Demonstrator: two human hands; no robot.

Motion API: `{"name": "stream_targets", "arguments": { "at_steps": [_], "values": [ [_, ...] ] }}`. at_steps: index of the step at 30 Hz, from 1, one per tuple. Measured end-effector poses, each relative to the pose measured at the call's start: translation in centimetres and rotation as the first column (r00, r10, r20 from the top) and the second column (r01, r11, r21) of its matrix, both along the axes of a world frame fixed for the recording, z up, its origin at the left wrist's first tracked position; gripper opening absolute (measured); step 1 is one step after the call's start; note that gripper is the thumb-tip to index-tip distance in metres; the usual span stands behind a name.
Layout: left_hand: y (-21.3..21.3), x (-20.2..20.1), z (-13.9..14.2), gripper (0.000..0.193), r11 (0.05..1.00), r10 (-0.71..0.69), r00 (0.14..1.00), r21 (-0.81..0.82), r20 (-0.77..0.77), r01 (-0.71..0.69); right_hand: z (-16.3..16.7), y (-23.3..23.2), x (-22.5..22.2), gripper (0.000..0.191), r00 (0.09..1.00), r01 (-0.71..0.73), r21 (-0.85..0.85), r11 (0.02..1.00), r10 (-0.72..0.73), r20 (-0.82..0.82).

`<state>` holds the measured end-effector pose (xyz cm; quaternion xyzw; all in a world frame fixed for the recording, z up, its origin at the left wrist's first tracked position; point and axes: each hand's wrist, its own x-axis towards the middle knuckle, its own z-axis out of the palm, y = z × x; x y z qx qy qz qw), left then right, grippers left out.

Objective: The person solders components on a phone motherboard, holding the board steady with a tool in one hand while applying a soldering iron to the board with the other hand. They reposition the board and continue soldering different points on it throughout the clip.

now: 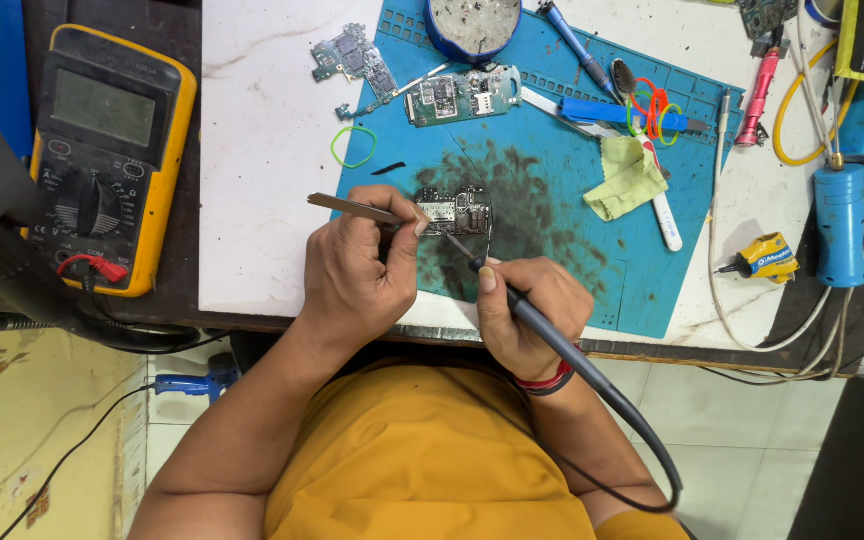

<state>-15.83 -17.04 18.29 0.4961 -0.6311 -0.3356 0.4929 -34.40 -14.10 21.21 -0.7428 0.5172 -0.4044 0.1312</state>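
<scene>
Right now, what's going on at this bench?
A person in an orange shirt is working on a small dark circuit board lying on a stained blue work mat. The left hand grips thin metal tweezers whose tips reach the board's left edge. The right hand holds a dark corded soldering iron like a pen, its tip on the board. A yellow multimeter sits off to the left.

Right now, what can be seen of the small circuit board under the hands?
The circuit board is small, dark and roughly rectangular, studded with metal shields and tiny parts. It lies flat on the stained blue mat. Tweezers in the left hand touch its left edge; the soldering iron in the right hand meets its lower edge.
</scene>
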Motion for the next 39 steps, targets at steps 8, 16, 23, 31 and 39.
{"name": "stream_targets", "arguments": {
  "at_steps": [8, 16, 23, 31, 39],
  "values": [
    [0.00, 0.12, 0.02, 0.018, 1.000, 0.001, 1.000, -0.001, 0.008, -0.001, 0.20, -0.11, 0.30, 0.011, 1.000, -0.001, 0.008, 1.000, 0.001, -0.014],
    [-0.02, 0.00, -0.05, 0.019, 1.000, -0.001, 1.000, -0.017, 0.002, 0.001, 0.23, -0.10, 0.35, 0.012, 1.000, 0.009, 0.013, 1.000, -0.009, -0.021],
    [-0.05, -0.01, -0.13, 0.018, 1.000, -0.003, 1.000, -0.004, 0.006, 0.003, 0.29, -0.09, 0.34, 0.012, 1.000, 0.000, 0.012, 1.000, 0.000, -0.024],
    [-0.03, -0.04, 0.01, 0.018, 1.000, 0.000, 1.000, 0.002, 0.002, 0.000, 0.40, -0.02, 0.36, 0.012, 1.000, -0.001, 0.024, 1.000, 0.002, -0.016],
    [0.01, -0.03, 0.08, 0.018, 1.000, -0.001, 1.000, 0.005, 0.000, 0.001, 0.32, -0.10, 0.38, 0.012, 1.000, -0.013, 0.011, 1.000, 0.013, -0.017]
  ]
}}
